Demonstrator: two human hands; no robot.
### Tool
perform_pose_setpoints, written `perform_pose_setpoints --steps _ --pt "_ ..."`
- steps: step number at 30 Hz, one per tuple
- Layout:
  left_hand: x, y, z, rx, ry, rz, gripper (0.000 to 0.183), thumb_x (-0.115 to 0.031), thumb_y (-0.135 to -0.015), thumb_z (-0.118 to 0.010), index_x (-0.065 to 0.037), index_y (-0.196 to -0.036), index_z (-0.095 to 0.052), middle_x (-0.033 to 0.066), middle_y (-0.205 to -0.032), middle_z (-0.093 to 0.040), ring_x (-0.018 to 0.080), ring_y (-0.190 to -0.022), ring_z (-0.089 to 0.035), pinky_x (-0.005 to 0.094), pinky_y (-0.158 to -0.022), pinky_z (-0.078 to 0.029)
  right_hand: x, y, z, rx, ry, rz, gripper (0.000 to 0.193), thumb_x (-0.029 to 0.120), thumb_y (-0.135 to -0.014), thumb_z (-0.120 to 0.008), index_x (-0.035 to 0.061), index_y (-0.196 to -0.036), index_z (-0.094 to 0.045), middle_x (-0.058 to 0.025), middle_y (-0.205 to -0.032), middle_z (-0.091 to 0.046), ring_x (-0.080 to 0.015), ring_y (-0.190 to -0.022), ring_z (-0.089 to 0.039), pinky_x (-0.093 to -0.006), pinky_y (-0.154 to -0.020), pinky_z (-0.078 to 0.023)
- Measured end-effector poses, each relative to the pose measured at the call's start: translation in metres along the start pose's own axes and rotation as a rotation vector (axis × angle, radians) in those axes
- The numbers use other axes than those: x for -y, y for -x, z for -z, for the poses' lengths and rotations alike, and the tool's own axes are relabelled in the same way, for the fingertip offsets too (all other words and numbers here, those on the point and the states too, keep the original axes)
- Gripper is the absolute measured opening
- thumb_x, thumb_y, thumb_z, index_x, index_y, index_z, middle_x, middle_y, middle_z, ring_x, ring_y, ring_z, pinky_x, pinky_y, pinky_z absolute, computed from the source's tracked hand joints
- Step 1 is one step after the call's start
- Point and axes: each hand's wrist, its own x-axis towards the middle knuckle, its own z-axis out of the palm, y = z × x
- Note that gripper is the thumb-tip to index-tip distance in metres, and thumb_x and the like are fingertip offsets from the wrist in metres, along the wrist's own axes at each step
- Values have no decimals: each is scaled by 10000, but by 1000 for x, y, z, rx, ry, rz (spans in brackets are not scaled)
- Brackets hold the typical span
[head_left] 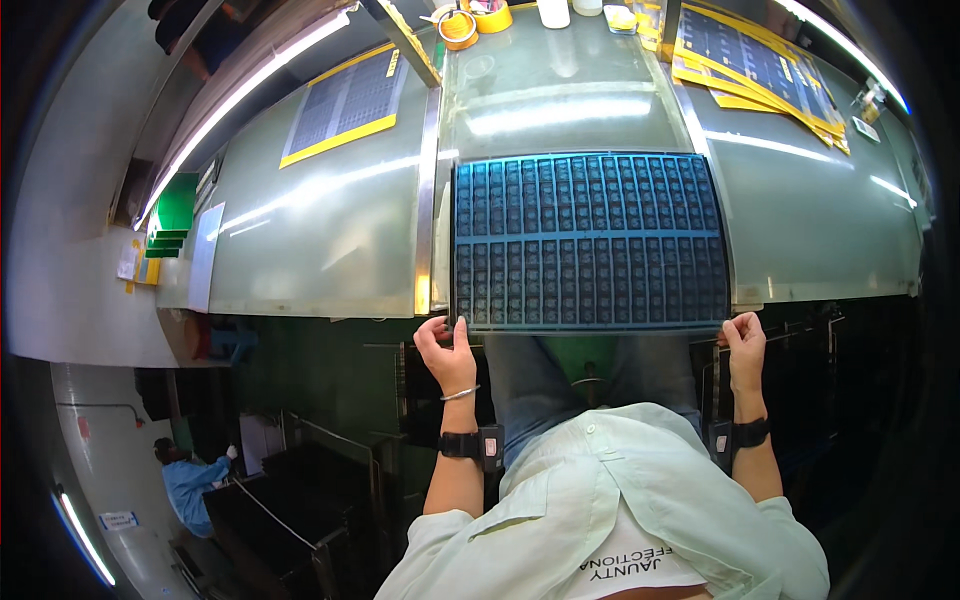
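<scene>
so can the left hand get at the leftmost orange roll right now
Probably not as things stand: the left hand is at the near left corner of the dark gridded panel, and the orange roll sits toward the far end of the table, well beyond the panel.

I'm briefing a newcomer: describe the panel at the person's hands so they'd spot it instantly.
Start at the pale-green worktop and go to the middle of its front edge. There, with the left hand and right hand at its near corners, is the dark blue gridded panel. A lighter bar crosses its middle, and it lacks the yellow edging of the sheets farther back.
</scene>
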Motion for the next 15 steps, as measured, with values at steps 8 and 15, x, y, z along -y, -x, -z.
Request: perform_pose_setpoints --steps 8,15 --pt "6 7 8 199 529 472 271 -34 -880 -520 -5 -1117 -391 76 -716 -588 99 -572 -537 220 -518 -463 42 2 4 48 722 457 382 48 -713 -657 58 -1075 -539 -76 -796 -514 -220 -734 -512 -338 -673 -427" --pt "5 6 -1 250 518 405 242 -54 -887 -526 -20 -1094 -407 50 -650 -562 76 -510 -496 195 -460 -403 72 -121 -25 100 1200 880 425 219 -785 -606 101 -1187 -535 -109 -1273 -437 -346 -1242 -329 -471 -1004 -287"
